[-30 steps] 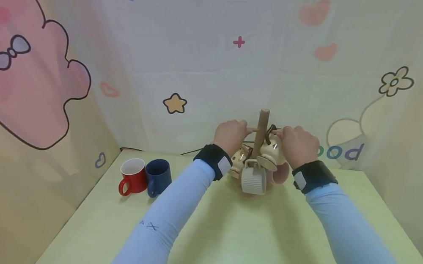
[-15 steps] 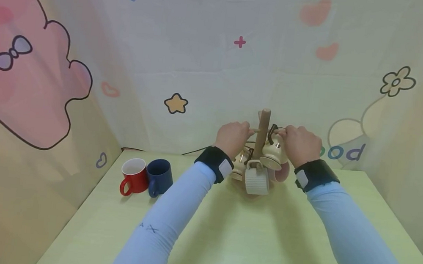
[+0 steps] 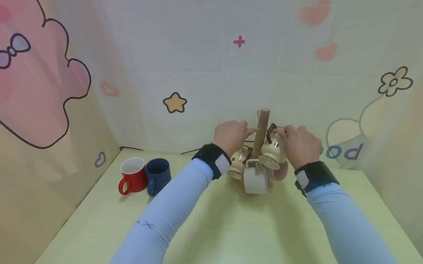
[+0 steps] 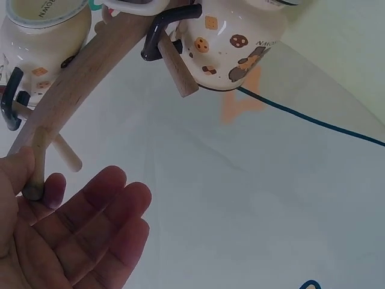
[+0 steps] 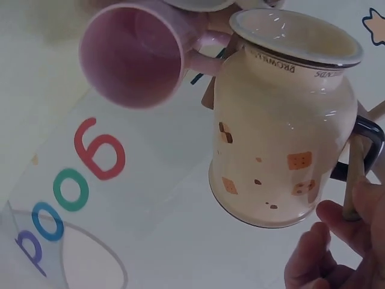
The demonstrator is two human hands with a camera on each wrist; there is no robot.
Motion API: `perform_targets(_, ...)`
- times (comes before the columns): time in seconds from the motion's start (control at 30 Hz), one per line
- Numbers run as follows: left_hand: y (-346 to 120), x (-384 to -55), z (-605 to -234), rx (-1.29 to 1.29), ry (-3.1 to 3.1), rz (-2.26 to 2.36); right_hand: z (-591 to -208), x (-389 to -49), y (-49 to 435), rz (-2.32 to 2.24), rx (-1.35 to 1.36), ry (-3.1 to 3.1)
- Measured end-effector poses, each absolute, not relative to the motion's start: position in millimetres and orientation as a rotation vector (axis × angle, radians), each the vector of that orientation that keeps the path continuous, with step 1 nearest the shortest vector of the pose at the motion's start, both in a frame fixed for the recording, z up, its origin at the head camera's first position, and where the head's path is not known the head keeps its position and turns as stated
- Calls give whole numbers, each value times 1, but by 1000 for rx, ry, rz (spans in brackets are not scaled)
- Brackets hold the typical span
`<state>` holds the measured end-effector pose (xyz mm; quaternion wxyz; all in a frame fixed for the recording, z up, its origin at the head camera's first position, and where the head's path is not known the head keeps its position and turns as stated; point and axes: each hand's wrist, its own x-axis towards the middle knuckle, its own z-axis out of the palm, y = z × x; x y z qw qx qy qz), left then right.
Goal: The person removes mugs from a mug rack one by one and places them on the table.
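A wooden mug tree (image 3: pixel 262 126) stands at the back of the table, hung with mugs. My left hand (image 3: pixel 230 137) pinches one of its pegs (image 4: pixel 37 174) between thumb and index finger, the other fingers spread loosely. On the opposite side my right hand (image 3: pixel 302 146) pinches another peg (image 5: pixel 354 198) by its tip. From that peg a cream mug (image 5: pixel 277 144) with biscuit prints hangs by its dark handle. Lower down hang a second cream mug (image 4: pixel 234 42), a white ribbed mug (image 3: pixel 255 181) and a pink mug (image 5: pixel 132 57).
A red mug (image 3: pixel 135 178) and a dark blue mug (image 3: pixel 159 176) stand upright side by side at the table's back left. Behind the mug tree hangs a printed curtain (image 3: pixel 210 64), with a dark cord (image 3: pixel 190 151) along its foot.
The mug tree has turned slightly; a back peg now shows beside the post top, and the white and upper cream mugs have shifted a little right. Both hands keep their pinch.
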<state>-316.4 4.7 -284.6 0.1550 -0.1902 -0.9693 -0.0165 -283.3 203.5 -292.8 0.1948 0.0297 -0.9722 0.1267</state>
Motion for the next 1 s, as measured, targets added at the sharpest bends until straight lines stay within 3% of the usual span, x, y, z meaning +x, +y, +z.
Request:
perform_targets(0.27,-8,-315,-290,-528,-2845,-51,-302,-279,212,537,-14,-2745)
perform_targets(0.5,-39,-312,-318,-470,-3058,33,-320,-276,224,695,-100,-2749)
perform_targets(0.8,-66,-295,-363,-485,-3201,34,-334,-279,226,961,-57,-2894)
perform_targets(1.0,-69,-268,-369,-496,-3285,19,-338,-279,223,1333,-59,-2904)
